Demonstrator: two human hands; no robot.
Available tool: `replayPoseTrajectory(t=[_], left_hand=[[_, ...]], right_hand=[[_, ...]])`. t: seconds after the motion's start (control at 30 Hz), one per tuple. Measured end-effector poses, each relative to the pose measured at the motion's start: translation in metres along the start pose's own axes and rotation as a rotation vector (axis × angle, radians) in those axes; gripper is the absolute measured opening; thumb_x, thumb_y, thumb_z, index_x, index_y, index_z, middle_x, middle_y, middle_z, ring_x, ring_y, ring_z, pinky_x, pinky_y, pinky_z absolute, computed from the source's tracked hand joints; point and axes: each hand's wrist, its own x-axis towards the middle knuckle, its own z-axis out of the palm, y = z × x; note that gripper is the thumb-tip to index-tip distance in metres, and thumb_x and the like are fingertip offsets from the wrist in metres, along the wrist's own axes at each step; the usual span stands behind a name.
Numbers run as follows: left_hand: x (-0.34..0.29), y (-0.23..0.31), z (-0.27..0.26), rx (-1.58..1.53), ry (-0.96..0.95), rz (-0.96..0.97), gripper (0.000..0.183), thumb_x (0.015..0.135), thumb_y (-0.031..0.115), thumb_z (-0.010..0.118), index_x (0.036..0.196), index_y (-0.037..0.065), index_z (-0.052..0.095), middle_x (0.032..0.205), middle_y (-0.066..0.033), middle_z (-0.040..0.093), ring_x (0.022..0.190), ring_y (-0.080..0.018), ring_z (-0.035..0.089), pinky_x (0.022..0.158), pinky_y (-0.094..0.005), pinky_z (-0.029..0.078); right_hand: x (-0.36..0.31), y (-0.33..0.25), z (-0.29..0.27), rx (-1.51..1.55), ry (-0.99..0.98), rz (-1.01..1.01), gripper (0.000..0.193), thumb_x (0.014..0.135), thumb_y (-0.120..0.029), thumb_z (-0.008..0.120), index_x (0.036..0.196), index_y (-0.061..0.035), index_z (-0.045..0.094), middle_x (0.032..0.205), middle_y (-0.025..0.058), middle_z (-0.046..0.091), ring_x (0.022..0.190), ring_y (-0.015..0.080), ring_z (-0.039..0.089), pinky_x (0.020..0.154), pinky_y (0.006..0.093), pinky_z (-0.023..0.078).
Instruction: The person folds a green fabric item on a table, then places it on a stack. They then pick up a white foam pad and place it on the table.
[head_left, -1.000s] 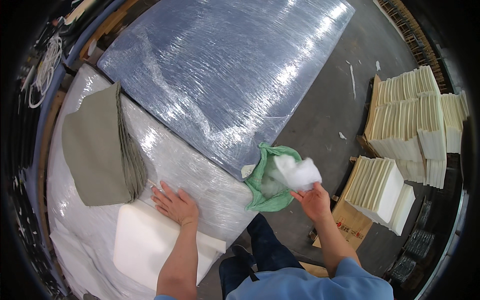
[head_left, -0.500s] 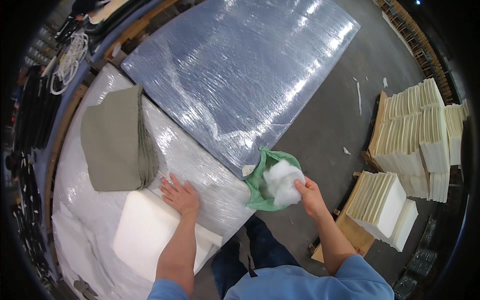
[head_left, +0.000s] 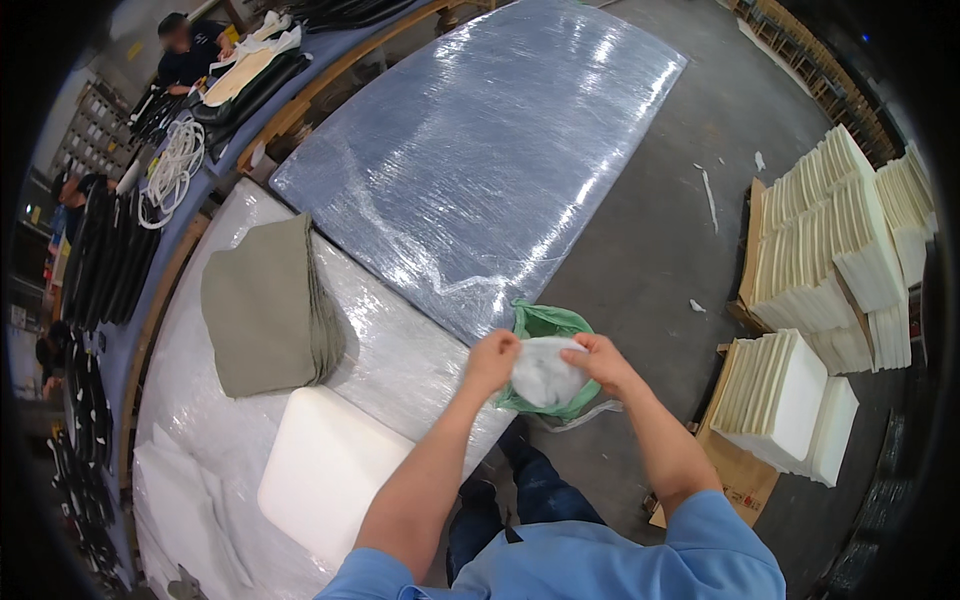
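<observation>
Between my two hands is a tuft of white fibre stuffing, held over the mouth of a green plastic bag. My left hand pinches the tuft's left edge, and my right hand grips its upper right side. The bag hangs beside the corner of the plastic-wrapped tables. To the left, a white foam cushion pad lies on the near wrapped surface. Beyond it is a stack of olive-grey fabric pieces. What else the bag holds is mostly hidden.
A blue-grey wrapped tabletop stretches away ahead. Stacks of cream foam pads stand on pallets at right. White sheets lie at lower left. Along the left, a blue bench carries coiled white cord; a person works behind it.
My left hand has left the table beside the foam pad and moved right to grasp the stuffing. My right hand keeps hold of it, now slightly higher and further left. My view has shifted.
</observation>
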Motion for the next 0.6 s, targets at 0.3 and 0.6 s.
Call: replayPoseTrajectory(t=[0.3,0.6], left_hand=[[0.005,0.041,-0.02,-0.703,-0.016,-0.282,0.015,0.105,0.016,0.057,0.114,0.006,0.066,0.096,-0.0051,0.068,0.082,-0.0165,0.067,0.071,-0.0302,0.056],[-0.01,0.041,-0.055,-1.064,-0.058,-0.242,0.018,0.109,0.015,0.052,0.122,0.009,0.06,0.108,-0.0089,0.068,0.102,-0.0219,0.067,0.09,-0.0401,0.059]], right_hand=[[-0.022,0.011,-0.038,0.02,0.025,-0.015,0.026,0.092,-0.017,0.078,0.113,-0.0043,0.071,0.094,-0.0006,0.07,0.086,0.0113,0.062,0.08,0.027,0.049],[-0.039,-0.031,0.036,-0.418,0.336,-0.643,0.041,0.083,-0.01,0.076,0.123,-0.0111,0.07,0.116,0.0126,0.062,0.105,0.0312,0.063,0.085,0.0397,0.054]])
